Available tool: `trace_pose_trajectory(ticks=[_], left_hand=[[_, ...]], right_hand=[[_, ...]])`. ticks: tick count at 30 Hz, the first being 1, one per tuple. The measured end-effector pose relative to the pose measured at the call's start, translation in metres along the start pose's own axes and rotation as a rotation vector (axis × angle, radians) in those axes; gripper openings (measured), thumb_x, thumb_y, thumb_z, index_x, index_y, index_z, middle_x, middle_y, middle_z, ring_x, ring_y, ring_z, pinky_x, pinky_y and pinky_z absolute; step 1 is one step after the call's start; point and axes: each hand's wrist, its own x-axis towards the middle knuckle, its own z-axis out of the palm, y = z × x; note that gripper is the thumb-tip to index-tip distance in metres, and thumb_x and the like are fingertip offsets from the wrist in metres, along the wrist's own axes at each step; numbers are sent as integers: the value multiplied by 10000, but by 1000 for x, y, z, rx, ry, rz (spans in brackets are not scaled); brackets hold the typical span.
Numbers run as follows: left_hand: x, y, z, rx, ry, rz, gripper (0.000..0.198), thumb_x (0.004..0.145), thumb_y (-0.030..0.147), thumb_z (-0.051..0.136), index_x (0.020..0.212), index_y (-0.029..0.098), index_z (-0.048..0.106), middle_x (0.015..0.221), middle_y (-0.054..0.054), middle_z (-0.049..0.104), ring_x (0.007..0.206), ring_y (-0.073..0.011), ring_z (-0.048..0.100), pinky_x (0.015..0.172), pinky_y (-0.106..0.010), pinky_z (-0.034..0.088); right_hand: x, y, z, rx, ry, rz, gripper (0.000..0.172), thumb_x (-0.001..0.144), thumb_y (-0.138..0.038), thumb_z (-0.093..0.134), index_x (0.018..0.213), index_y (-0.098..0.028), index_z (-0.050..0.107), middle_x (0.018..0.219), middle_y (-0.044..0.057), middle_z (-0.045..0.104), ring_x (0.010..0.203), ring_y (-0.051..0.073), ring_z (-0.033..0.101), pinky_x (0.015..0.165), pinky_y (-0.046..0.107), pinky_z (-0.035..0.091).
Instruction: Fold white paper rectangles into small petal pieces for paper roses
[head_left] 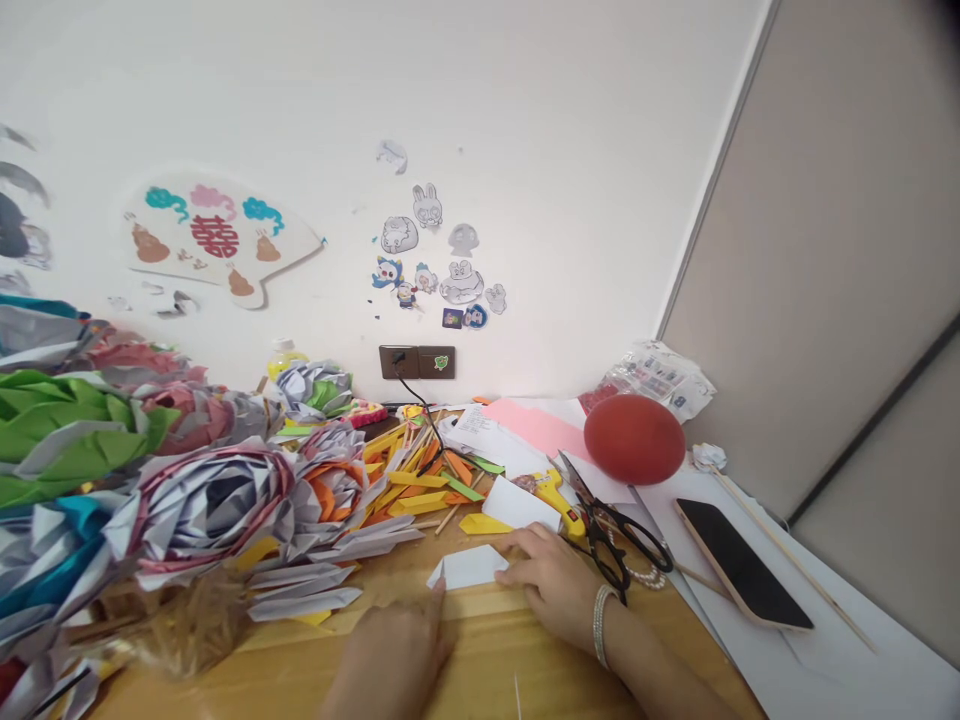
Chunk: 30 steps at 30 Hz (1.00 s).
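Observation:
A small folded piece of white paper (469,568) lies on the wooden table, its left and right ends slanted. My left hand (397,645) is at its near left side, index finger stretched out with the tip on the left corner; motion blurs the other fingers. At the opposite end, my right hand (551,580), with a beaded bracelet on the wrist, has its thumb touching the right corner. The fingers of that hand are spread and reach toward a white stack of paper (519,503) just behind. Neither hand is wrapped round anything.
Folded paper flowers (202,505) crowd the left side. Loose folded strips (412,480) lie behind the paper. To the right are a yellow glue gun (559,497), black-handled scissors (611,540), a red balloon (634,440) and a phone (739,560). A wall (555,250) closes the back.

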Motion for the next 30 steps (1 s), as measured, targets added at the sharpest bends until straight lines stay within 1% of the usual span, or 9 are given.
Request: trace_pose_trajectory(ticks=[6,12,20,26,30], left_hand=[[-3,-2,-8,-45,-42,-3,532,804,260,399,1313,112,359,985,-170,667,878,-324,620,752,-453,473],[-6,-3,-8,-28,-79,-29,522,785,252,427,1294,136,399,1047,-164,644,908,-294,614,774,-413,469],[-7,1,-13,0,-86,-17,519,782,248,409,1281,105,415,1004,-191,655,874,-326,619,748,-449,462],[-10,-1,-17,-37,-115,-44,538,772,262,419,1293,128,399,1045,-175,642,918,-298,610,778,-411,458],[-9,-2,-16,-48,-99,-29,544,757,257,431,1279,107,419,1023,-183,649,905,-316,610,774,-434,457]], right_hand=[[1,-1,-3,-10,-18,25,299,767,-92,496,912,-270,688,1070,25,586,946,193,470,822,336,385],[1,-1,-3,-15,-32,31,279,796,-127,485,924,-275,684,1076,31,578,959,196,463,818,335,390],[1,-2,-3,-14,-24,31,254,804,-128,500,903,-265,690,1050,32,582,943,194,473,814,331,397],[3,-3,-4,-1,-26,32,233,815,-155,506,909,-264,690,1051,35,584,944,192,473,810,327,403],[2,0,-3,-12,-18,35,256,800,-128,504,906,-268,691,1044,33,585,933,190,471,802,325,402]])
